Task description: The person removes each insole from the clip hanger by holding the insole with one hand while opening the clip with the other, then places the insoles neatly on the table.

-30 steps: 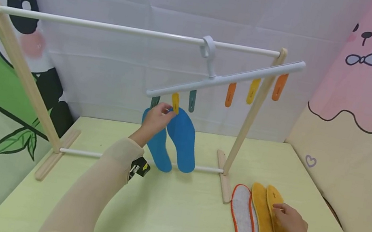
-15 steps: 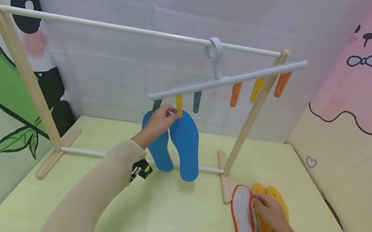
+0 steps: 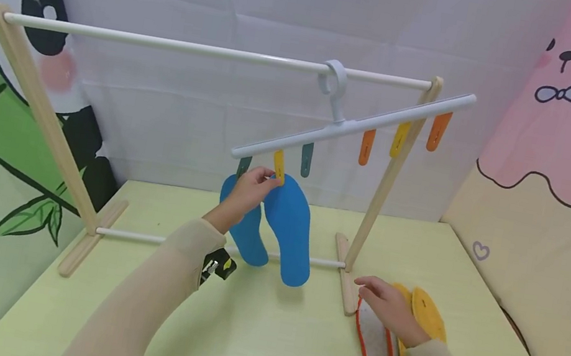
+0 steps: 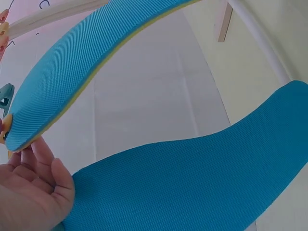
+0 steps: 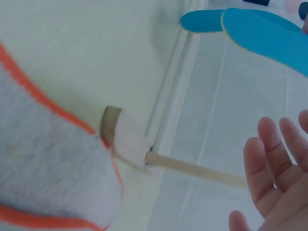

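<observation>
In the head view my left hand (image 3: 247, 197) pinches the top of a blue insole (image 3: 291, 236), where a yellow clip (image 3: 279, 167) meets it. In the left wrist view, the fingers touch the ribbed insole's tip (image 4: 62, 86) beside that clip. Another blue insole (image 3: 249, 238) hangs behind the left hand under a dark green clip (image 3: 244, 166). My right hand (image 3: 388, 308) hovers over the table, fingers spread and holding nothing, above a grey felt insole (image 3: 372, 350) with red edging. Yellow insoles (image 3: 427, 312) lie partly hidden under the right forearm.
A white hanger (image 3: 350, 127) tilts, left end low, from the white rail (image 3: 171, 45) of a wooden stand. Another green clip (image 3: 306, 159), an orange clip (image 3: 366, 147) and further clips hang along it. The stand's foot (image 3: 345, 274) is near the right hand.
My right hand has moved left from the yellow insoles to beyond the tip of the grey ones. The left hand stays at the clip, while the blue insole there sits slightly lower and further right.
</observation>
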{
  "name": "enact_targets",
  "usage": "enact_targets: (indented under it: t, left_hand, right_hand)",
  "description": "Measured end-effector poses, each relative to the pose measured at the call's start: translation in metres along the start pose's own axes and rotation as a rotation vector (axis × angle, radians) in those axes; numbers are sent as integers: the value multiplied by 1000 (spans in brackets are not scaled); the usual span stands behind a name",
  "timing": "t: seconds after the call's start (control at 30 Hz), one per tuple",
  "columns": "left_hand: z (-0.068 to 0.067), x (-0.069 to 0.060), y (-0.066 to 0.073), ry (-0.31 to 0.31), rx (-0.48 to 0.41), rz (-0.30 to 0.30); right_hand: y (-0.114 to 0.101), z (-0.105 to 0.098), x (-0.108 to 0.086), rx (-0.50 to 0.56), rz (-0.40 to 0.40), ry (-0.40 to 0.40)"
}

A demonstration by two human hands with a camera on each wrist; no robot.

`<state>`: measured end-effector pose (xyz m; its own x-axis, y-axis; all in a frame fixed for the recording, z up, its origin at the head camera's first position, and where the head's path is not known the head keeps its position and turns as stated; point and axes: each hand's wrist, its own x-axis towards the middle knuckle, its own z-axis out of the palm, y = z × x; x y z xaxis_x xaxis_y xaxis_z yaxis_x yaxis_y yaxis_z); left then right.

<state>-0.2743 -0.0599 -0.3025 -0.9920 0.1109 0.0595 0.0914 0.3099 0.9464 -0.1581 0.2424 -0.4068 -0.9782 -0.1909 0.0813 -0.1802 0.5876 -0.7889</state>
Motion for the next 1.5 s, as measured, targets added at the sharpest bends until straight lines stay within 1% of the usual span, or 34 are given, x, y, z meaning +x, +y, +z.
enact_targets:
  t: [0.13, 0.23, 0.33, 0.47, 0.57, 0.67, 0.87, 1.0, 1.17, 1.27, 1.37, 1.5]
  left_hand:
    - [0, -4, 5, -17, -37, -17]
    - [2, -6, 6, -33, -54, -31]
    - [5, -8, 7, -48, -62, -41]
    - [9, -12, 9, -63, -80, -42]
    - [10, -14, 10, -70, -94, -48]
    - [10, -15, 11, -67, -90, -48]
    - [10, -16, 12, -65, -89, -52]
    - [10, -17, 12, -62, -102, -63]
    - [11, -18, 13, -59, -97, -47]
    - [12, -19, 13, -55, -109, -46]
    - [12, -20, 12, -46, -125, -58]
    - [10, -18, 13, -17, -132, -77]
  right_hand:
    - [-14, 9, 12, 39, -25, -8]
    - [-26, 18, 20, 70, -63, -20]
    - [-36, 27, 28, 73, -90, -27]
    - [-46, 36, 37, 88, -91, -32]
    - [-53, 39, 43, 115, -87, -46]
    - [-59, 39, 50, 143, -99, -66]
    - [-72, 39, 62, 168, -96, -52]
    - [-77, 41, 65, 209, -85, -63]
    - [-82, 42, 67, 252, -61, -33]
    - [-83, 44, 69, 267, -47, -23]
    - [-84, 45, 70, 269, -60, -32]
    - [-84, 47, 71, 260, -101, -41]
